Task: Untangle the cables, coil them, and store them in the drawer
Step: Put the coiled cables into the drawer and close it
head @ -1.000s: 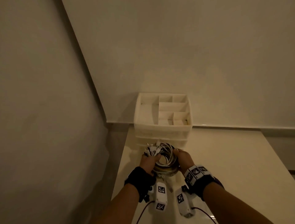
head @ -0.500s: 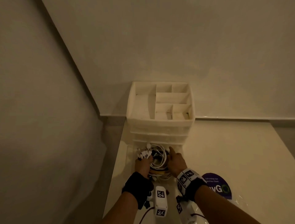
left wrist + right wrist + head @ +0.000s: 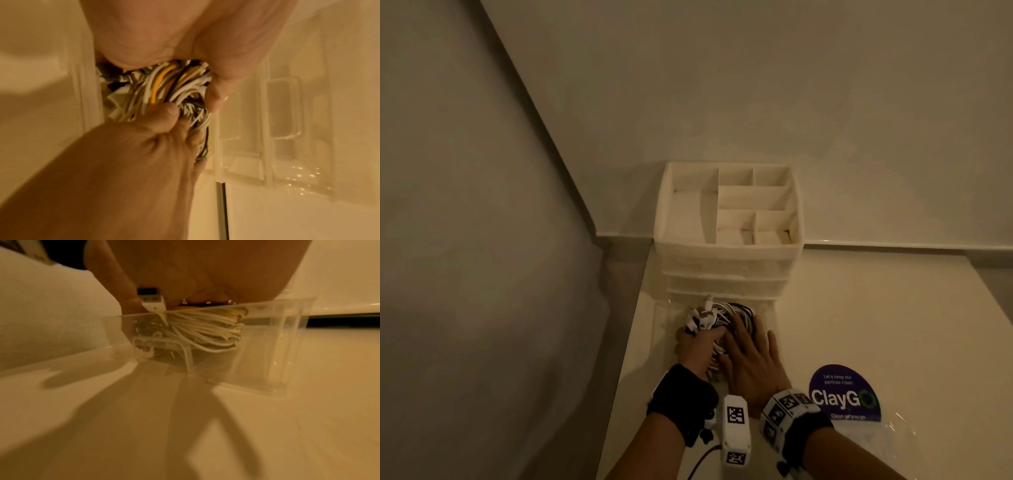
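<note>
Nearest, the left hand (image 3: 697, 349) clenches one side of the coiled cables (image 3: 726, 313), fingers curled round white, yellow and dark strands. Beside it the right hand (image 3: 751, 363) lies flat on the bundle, fingers straight, pressing it down. The cables sit inside the clear pulled-out drawer (image 3: 267, 344) on the worktop (image 3: 876, 325). Behind stands the white organiser (image 3: 729, 255) with its divided top tray, against the wall (image 3: 756, 85).

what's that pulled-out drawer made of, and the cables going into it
The pulled-out clear drawer looks like hard, glossy transparent plastic: the cords and the counter show through its walls, and its edges catch glints. The coiled bundle of white, yellow and dark cables seems sheathed in smooth, matte rubbery plastic, bending in soft loops; one white plug has a metal-looking tip, though blur leaves that open.
</note>
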The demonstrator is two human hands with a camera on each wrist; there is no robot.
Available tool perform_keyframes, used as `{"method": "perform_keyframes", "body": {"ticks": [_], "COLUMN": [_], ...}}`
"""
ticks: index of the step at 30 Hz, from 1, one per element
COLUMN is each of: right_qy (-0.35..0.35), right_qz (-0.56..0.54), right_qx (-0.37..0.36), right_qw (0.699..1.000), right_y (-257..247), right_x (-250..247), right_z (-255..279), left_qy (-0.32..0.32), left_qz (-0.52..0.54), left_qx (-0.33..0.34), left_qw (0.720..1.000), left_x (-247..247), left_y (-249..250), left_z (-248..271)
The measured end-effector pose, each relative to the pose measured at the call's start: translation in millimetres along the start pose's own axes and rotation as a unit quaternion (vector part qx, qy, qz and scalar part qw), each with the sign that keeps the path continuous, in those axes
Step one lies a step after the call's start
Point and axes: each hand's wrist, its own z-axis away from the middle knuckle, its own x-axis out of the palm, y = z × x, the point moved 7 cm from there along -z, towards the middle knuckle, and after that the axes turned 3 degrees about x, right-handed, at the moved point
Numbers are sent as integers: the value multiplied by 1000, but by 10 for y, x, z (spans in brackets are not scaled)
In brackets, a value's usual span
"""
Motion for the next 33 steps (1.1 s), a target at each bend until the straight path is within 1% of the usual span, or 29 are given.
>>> {"method": "perform_keyframes", "body": {"ticks": [1,2,3,4,5,6,7,8,9,10,11,12,13,15,17,19,21,23,24,26,30,31,33], "right_qy": [-2,-8,-20,-34,-44,-52,-54,-57,-56,-47,-32,-18,-4,15,35,4,-13,15,47,54,60,70,86], "right_qz": [6,11,10,5,5,7,11,10,6,-5,-17,-26,-29,-17,41,63,69,69,76,73,43,36,-5], "right_qx": [0,-2,-1,-2,-7,-13,-22,-32,-39,-43,-47,-51,-60,-83,-98,-64,-34,-50,-66,-70,6,14,-5], "right_qw": [1000,1000,1000,999,999,999,998,998,998,998,998,998,998,996,994,996,997,996,994,993,997,997,996], "right_y": [0,-11,-13,-24,-21,-7,12,22,44,52,51,42,26,19,38,134,217,199,188,204,274,269,257], "right_x": [-1,-27,-29,-43,-63,-92,-132,-183,-225,-267,-306,-337,-368,-337,-234,-102,-32,-93,-162,-232,-197,-203,-202], "right_z": [12,21,24,18,9,9,11,23,34,46,63,91,132,215,299,324,303,274,256,228,186,195,159], "left_qy": [2,4,-3,-18,-39,-52,-59,-63,-69,-80,-93,-106,-111,-109,-103,-105,-112,-115,-115,-115,-126,-129,-131], "left_qz": [-26,-68,-122,-181,-257,-353,-453,-550,-633,-683,-708,-721,-727,-723,-714,-705,-699,-694,-694,-692,-681,-680,-678], "left_qx": [11,40,90,163,236,308,367,399,409,411,409,398,388,374,369,360,342,328,323,322,315,319,335], "left_qw": [1000,997,988,970,936,882,810,731,654,599,568,557,556,570,587,602,619,631,633,636,649,647,641], "left_x": [-44,-107,-163,-215,-235,-218,-176,-140,-96,-72,-61,-66,-77,-89,-97,-66,-42,-37,-34,-16,64,82,98], "left_y": [74,160,282,374,461,527,536,518,486,447,422,394,373,351,352,368,375,377,377,396,460,474,513], "left_z": [106,219,369,460,589,737,819,846,808,736,657,570,491,399,361,338,323,316,314,295,257,248,227]}}
